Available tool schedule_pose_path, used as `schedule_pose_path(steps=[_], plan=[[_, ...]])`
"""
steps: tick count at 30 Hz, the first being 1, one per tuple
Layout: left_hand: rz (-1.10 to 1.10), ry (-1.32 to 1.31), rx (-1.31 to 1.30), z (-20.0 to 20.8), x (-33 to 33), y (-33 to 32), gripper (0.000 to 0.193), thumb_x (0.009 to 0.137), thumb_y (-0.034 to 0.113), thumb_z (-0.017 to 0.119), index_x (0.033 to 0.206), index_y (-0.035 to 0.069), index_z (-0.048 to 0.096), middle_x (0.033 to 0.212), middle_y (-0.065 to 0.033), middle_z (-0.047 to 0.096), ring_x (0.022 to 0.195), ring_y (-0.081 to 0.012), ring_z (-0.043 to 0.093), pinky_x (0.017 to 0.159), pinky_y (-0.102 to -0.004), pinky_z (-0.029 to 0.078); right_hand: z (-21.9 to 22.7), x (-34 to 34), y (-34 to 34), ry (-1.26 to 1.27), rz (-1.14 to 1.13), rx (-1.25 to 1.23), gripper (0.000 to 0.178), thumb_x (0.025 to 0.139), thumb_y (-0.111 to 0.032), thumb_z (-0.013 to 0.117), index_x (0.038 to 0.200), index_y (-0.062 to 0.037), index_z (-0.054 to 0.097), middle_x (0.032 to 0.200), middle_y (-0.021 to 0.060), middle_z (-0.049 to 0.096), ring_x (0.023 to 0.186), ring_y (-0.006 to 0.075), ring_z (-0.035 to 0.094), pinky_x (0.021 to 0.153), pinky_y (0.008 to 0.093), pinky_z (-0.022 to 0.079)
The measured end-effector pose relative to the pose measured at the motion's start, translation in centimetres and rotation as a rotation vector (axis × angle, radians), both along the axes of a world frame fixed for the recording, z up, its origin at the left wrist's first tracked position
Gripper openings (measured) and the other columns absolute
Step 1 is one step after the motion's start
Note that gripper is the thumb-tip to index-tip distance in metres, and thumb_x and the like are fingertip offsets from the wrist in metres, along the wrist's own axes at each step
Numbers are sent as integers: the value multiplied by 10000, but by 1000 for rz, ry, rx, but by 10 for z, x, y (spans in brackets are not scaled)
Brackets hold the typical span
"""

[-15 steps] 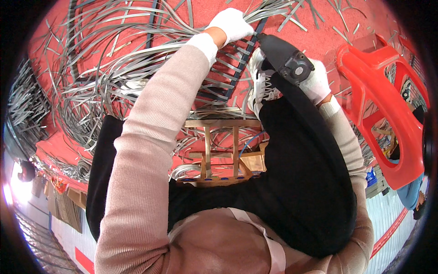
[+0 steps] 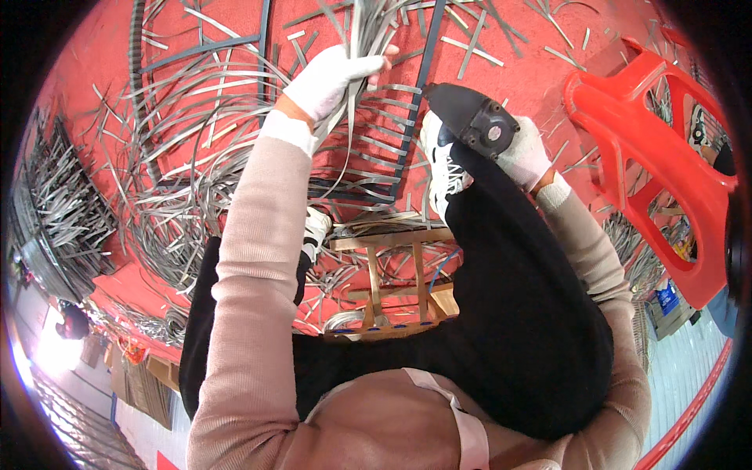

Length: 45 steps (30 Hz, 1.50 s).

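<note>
My left hand (image 2: 319,83), in a white glove with bare fingertips showing, is closed around a bundle of flat grey strips (image 2: 365,33). Some of these strips hang down below the hand. In my gloved right hand (image 2: 526,157) is a black tool (image 2: 464,111) with a tapering nose and a round cover on its side; it points up and left, above my right shoe. The tool hides most of the right fingers. Between the hands lies a dark metal frame (image 2: 410,129), with short grey strip ends wrapped along its side bar.
Loose grey strips (image 2: 184,227) lie tangled on the red floor (image 2: 540,78) at left. A red plastic stool (image 2: 627,157) lies on its side at right. A small wooden stool (image 2: 392,237) stands between my legs. A dark heap of strip-covered pieces (image 2: 66,204) stands far left.
My left hand has moved left and down, away from the tool's nose, and now lifts gathered strips upward. The right hand with the tool has shifted slightly left and down.
</note>
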State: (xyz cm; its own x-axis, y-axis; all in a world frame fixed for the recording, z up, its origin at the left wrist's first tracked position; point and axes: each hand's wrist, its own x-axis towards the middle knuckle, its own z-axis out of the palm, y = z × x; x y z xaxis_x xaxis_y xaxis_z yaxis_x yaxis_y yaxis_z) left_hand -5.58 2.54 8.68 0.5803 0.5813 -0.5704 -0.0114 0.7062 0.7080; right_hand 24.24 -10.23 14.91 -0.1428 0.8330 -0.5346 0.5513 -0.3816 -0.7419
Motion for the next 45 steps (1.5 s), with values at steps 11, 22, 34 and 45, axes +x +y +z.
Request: schedule_pose_path(steps=[11, 22, 34, 45], plan=[[-11, 368, 161, -12, 28, -2, 227, 915, 258, 734, 840, 43, 733, 608, 60, 489, 541, -53, 403, 547, -265, 318, -7, 12, -3, 8, 2, 57, 395, 820, -226, 751, 1184, -76, 716, 945, 226, 722, 922, 395, 717, 772, 405, 570], [-339, 701, 441, -46, 47, -1, 349, 815, 343, 770, 966, 28, 783, 860, -152, 740, 796, -273, 715, 768, -375, 558, -10, 14, -1, -91, 75, 65, 383, 829, -244, 747, 1177, -86, 716, 946, 213, 726, 925, 401, 706, 772, 426, 567], [-537, 877, 661, -67, 61, 3, 463, 839, 460, 712, 1003, 35, 797, 981, -211, 742, 895, -345, 729, 861, -406, 570, -19, 12, 1, -70, 61, 88, 317, 807, -142, 770, 1107, -48, 733, 914, 210, 738, 893, 377, 734, 756, 392, 567], [-549, 936, 747, -82, 68, 1, 458, 851, 479, 721, 1029, 64, 800, 1022, -196, 743, 957, -346, 722, 897, -413, 562, -21, 8, 5, -79, 87, 159, 323, 801, -172, 780, 1096, -49, 734, 895, 203, 737, 870, 381, 731, 750, 404, 572]])
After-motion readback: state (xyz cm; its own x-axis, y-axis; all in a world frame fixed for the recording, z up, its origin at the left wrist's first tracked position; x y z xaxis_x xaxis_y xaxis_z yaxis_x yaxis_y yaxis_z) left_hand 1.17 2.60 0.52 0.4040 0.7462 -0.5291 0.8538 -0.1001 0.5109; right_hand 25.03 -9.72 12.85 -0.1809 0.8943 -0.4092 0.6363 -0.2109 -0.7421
